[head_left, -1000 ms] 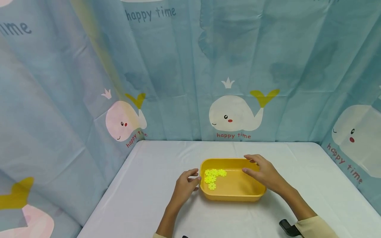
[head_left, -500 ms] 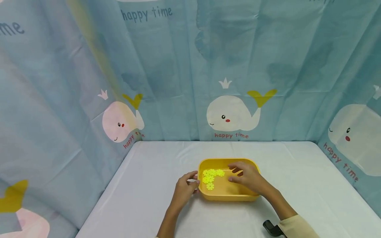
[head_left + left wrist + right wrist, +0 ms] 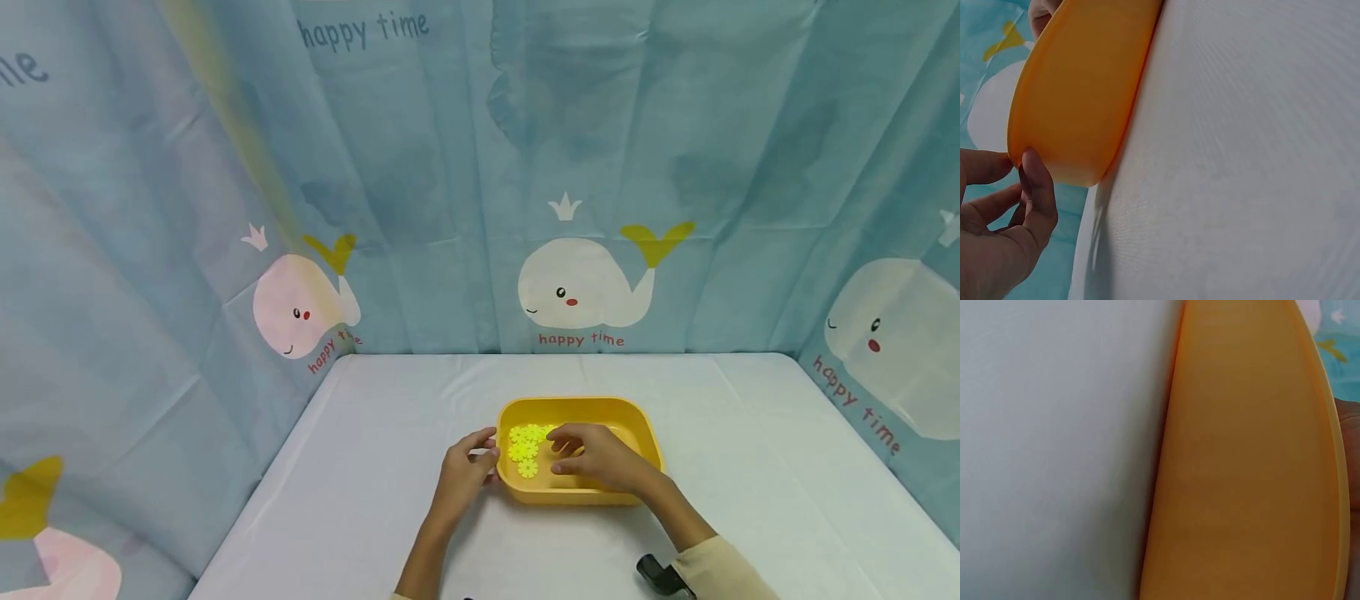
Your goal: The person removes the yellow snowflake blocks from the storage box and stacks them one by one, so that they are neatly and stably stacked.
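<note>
Right hand [image 3: 598, 457] has shifted left over the tray [image 3: 573, 497], nearing yellow flower-shaped pieces [image 3: 523, 452] at its left end; thumb and fingers apart. Left hand [image 3: 460, 475] touches the rim, fingers loose. Pieces probably light, stiff; pinch by edges.

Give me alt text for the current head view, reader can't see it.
A person's right hand hovers over a yellow tray, next to bright yellow flower-shaped pieces clustered at its left end, while the left hand touches the tray's left side. White-covered table; blue backdrop printed with whales.
</note>
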A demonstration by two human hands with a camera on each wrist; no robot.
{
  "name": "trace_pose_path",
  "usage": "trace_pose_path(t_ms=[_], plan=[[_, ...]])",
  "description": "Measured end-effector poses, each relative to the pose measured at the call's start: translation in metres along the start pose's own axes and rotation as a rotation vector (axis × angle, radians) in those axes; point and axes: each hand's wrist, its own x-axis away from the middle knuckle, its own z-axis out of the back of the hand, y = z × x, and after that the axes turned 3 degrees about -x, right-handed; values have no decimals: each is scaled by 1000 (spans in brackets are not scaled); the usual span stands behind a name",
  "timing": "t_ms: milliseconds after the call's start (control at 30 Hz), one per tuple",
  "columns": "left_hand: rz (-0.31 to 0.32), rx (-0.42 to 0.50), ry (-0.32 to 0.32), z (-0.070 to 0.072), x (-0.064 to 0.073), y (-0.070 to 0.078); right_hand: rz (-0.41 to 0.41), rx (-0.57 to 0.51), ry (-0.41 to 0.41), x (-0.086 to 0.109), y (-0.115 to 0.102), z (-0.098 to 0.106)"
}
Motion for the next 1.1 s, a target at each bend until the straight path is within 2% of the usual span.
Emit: trace_pose_path(t_ms=[400, 633, 1100], plan=[[27, -19, 28, -4, -12, -2, -56, -5, -72, -8, -6, -6], [54, -20, 67, -7, -20, 1, -28, -14, -115, -14, -8, -13], [55, 27, 62, -5, -19, 0, -33, -14, -142, -22, -9, -21]])
